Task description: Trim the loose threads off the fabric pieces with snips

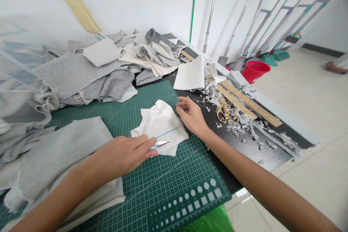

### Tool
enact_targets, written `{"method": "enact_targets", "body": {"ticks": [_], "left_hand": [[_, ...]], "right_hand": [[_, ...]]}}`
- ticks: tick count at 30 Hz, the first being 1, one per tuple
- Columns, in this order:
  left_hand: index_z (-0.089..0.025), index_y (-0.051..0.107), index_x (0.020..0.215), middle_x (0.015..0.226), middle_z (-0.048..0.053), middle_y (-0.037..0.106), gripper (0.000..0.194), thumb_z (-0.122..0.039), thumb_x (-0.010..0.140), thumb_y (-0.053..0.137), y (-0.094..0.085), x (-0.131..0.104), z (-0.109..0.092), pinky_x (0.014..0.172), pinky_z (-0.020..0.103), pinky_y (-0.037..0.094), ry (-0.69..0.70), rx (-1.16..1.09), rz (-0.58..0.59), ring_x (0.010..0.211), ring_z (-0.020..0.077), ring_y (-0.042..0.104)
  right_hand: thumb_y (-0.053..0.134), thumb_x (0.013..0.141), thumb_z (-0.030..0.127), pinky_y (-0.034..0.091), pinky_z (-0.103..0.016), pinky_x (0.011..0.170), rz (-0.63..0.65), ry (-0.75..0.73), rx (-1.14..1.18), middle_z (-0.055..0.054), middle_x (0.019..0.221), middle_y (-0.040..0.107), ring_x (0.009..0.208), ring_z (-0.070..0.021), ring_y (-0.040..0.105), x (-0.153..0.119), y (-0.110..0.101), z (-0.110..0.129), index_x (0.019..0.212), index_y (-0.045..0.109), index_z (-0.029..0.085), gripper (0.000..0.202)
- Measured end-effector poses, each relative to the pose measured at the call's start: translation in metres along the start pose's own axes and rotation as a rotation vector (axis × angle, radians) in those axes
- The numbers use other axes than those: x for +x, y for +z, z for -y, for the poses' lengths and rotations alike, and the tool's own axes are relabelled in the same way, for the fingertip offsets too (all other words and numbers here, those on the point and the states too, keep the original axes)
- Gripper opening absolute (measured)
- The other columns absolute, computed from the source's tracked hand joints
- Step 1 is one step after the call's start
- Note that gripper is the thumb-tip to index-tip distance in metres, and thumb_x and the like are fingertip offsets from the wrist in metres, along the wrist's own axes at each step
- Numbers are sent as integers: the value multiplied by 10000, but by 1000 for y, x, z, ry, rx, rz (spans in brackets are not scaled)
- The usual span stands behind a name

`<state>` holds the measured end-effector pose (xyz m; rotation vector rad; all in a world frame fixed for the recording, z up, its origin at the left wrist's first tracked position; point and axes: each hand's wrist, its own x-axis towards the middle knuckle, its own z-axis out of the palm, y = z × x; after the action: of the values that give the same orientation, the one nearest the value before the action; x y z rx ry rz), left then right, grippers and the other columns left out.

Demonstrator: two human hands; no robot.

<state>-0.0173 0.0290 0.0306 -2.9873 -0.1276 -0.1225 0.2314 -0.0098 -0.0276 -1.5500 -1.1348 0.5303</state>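
A white piece of fabric (160, 119) with a blue line across it lies on the green cutting mat (174, 181). My left hand (133, 152) is closed around a pair of thread snips (162, 144); their pointed blades reach over the lower part of the fabric. Most of the handle is hidden inside my fingers. At the fabric's upper right edge is my right hand (191, 114), its fingers bent and apart with nothing between them. Whether it touches the fabric I cannot tell.
Grey and white fabric pieces (65, 72) are heaped at the back and left. On the right, gold-handled scissors (223, 111) and wooden rulers (247, 101) lie among lint scraps (239, 127). A red bucket (255, 70) and long-handled cleaning tools stand by the wall.
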Motion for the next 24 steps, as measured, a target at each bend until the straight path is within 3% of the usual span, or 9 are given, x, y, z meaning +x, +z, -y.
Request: {"method": "enact_targets", "body": {"ticks": [2,5,10,15,18,21,24], "left_hand": [[-161,482,1240,943,64,660,332,-372,1011,368,1,-9,2,520,266,428,-18,24,-3,722,167,642],[-144,551,1114,857,56,650,340,-386,1015,332,6,-12,12,479,267,393,-70,87,23,630,160,616],[-137,586,996,764,29,602,350,-363,1021,320,6,3,27,489,257,387,-169,106,27,598,145,596],[-138,524,1193,866,44,629,367,-400,1013,342,-1,20,19,528,254,415,-102,71,-9,682,157,629],[-134,548,1141,859,47,630,362,-400,1013,341,-1,23,14,518,252,410,-90,70,6,676,158,630],[-146,588,1028,775,25,614,349,-384,1016,333,-2,18,10,472,249,379,-69,53,14,606,149,604],[-175,585,1114,813,19,652,320,-388,1009,371,-7,0,4,485,239,407,-73,-12,-24,633,141,616]], "right_hand": [[551,810,173,504,-289,642,3,0,-9,-50,956,669,782,-153,619,0,1,0,1162,564,180,352],[552,810,174,502,-295,653,8,-3,-17,-48,948,673,780,-154,620,-1,1,0,1159,567,181,350],[549,809,188,510,-307,653,6,-6,-6,-53,953,673,775,-159,622,0,2,-3,1163,564,173,355],[550,813,206,512,-304,656,6,-14,-8,-51,955,673,779,-158,623,1,1,-6,1169,561,176,357],[549,813,208,515,-312,662,9,-14,2,-56,959,671,779,-161,625,1,1,-6,1177,556,166,367],[551,814,213,517,-314,662,10,-16,8,-56,959,670,785,-165,624,1,2,-7,1179,556,169,368],[552,816,217,519,-316,660,11,-16,8,-54,957,672,782,-166,623,0,2,-5,1169,561,179,355]]}}
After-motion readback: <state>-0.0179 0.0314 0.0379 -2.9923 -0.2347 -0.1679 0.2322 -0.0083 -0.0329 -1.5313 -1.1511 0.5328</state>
